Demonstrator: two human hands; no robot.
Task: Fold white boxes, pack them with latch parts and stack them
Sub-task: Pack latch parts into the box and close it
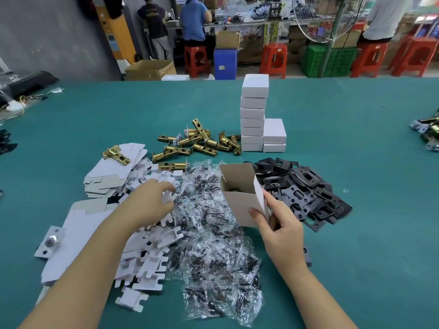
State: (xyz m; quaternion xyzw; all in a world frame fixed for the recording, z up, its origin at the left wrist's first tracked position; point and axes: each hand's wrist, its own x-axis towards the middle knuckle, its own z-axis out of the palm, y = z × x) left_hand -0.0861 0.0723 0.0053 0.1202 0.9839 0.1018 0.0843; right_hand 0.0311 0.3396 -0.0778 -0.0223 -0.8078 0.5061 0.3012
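open box being held one-handed while the other hand is picking an insert

the right hand (280,224) is gripping the open box (242,195) by its lower corner above the screw packets (213,233), thumb and fingers curled round it; the left hand (152,200) is pinching a white card insert (167,198). tilted like this, the box could be spilling its brass part.
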